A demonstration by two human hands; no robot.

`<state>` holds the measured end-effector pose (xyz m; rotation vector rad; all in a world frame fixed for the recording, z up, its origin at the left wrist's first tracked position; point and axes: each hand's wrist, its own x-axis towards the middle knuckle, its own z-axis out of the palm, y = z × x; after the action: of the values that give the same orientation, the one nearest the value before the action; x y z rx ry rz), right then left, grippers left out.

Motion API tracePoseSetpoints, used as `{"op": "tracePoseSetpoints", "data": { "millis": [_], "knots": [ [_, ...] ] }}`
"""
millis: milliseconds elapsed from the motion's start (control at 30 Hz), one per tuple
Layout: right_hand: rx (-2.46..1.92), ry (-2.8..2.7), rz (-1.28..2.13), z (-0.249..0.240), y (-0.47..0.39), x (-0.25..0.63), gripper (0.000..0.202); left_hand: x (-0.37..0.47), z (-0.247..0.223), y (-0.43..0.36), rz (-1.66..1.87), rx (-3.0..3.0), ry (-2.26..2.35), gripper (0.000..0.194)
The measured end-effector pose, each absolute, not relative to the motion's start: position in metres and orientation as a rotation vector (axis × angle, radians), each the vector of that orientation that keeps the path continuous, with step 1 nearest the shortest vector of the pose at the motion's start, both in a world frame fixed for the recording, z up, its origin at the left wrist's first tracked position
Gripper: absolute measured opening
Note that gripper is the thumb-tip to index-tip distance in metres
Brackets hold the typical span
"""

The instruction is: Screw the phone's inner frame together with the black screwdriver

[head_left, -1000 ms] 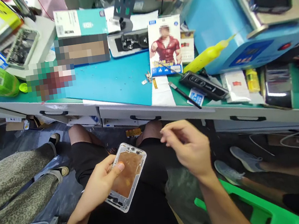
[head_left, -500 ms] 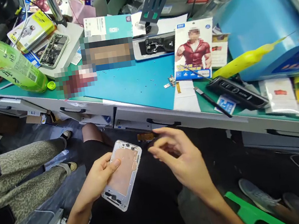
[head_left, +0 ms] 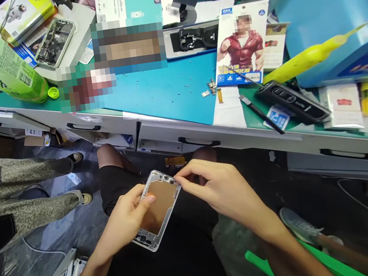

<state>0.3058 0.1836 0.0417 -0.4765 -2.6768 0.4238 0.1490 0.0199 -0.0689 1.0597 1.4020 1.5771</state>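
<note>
A silver-white rectangular phone frame (head_left: 162,207) with a shiny copper-brown face lies in the left hand (head_left: 126,214), thumb pressed on the copper, other fingers mostly hidden behind. At its upper right corner, partly covering it, the right hand (head_left: 220,185) has thumb and forefinger pinched narrow; whether they grip anything cannot be told. Beyond these fingertips come a white drawer front (head_left: 163,134) and a flat blue mat (head_left: 156,87), with a yellow pointed tube (head_left: 313,58) to their right and a green plastic bottle (head_left: 2,63) far left.
</note>
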Motion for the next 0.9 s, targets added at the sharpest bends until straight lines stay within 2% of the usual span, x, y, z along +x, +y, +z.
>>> {"op": "tracePoseSetpoints", "data": {
  "millis": [333, 900],
  "knots": [
    [-0.427, -2.729, 0.232, 0.031, 0.188, 0.309, 0.012, 0.153, -0.065, 0.019, 1.477, 1.127, 1.556, 0.039],
    [-0.529, -2.732, 0.422, 0.044, 0.178, 0.324, 0.014, 0.161, -0.061, 0.019, 1.428, 1.162, 1.456, 0.035]
  ]
}}
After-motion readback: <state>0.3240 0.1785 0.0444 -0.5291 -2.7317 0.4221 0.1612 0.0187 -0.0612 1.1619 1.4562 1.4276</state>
